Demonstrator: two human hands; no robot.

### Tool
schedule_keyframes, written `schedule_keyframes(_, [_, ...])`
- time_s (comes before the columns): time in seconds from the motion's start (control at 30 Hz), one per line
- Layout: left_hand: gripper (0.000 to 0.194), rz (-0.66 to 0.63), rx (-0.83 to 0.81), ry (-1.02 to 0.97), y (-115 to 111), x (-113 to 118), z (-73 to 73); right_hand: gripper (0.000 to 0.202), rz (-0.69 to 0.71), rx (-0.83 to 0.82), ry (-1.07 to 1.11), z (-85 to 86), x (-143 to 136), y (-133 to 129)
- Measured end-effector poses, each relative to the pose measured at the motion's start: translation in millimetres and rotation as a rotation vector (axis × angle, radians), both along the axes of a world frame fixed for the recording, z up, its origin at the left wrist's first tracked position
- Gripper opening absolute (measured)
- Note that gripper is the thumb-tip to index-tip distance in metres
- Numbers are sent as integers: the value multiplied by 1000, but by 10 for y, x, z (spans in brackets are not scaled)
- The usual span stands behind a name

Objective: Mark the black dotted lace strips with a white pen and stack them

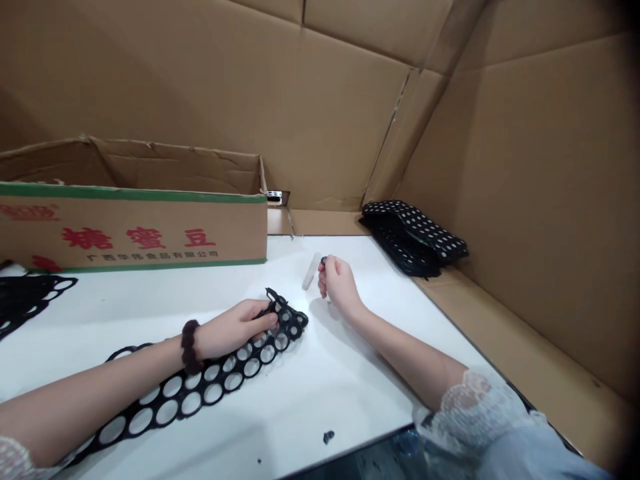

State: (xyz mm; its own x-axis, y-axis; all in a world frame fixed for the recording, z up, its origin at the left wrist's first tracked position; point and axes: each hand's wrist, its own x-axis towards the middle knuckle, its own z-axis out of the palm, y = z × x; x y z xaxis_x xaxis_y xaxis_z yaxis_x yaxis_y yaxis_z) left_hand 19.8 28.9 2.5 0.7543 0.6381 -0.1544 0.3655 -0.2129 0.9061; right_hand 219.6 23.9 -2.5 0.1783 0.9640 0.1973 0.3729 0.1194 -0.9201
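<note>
My left hand [250,323] is closed, thumb on top, around the bunched end of a black mesh strip [213,392] with large round holes. The rest of that strip runs back under my left forearm across the white table [310,393]. To the right, my right hand [340,283] is raised in a pinch, apart from the strip. A small black piece [323,260] shows at its fingertips; its kind is too small to tell. Just left of those fingers is a pale, translucent narrow stick [311,272].
An open cardboard box [165,230] with red lettering stands at the back left. Folded black dotted mesh [413,233] lies at the back right. More black mesh [27,300] is at the left edge. A black scrap [328,437] lies near the front edge. Cardboard walls [200,80] enclose the table.
</note>
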Motion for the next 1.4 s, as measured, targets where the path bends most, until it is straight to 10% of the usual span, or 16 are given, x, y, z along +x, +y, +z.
schedule_keyframes(0.27, [33,63,18,-18,27,11,-11,27,367,173,-1016,128,-226,-305])
schedule_keyframes(0.6, [29,7,-2,-59,9,19,44,27,608,-6,-394,67,-130,-205])
schedule_keyframes(0.8, [31,-69,93,26,-49,19,102,25,122,-87,159,84,70,11])
schedule_keyframes(1.1, [19,-65,319,198,-147,82,103,28,560,-106,-272,289,43,-170])
schedule_keyframes(1.4, [21,21,-38,11,-33,44,92,28,522,6,-836,138,-114,-314])
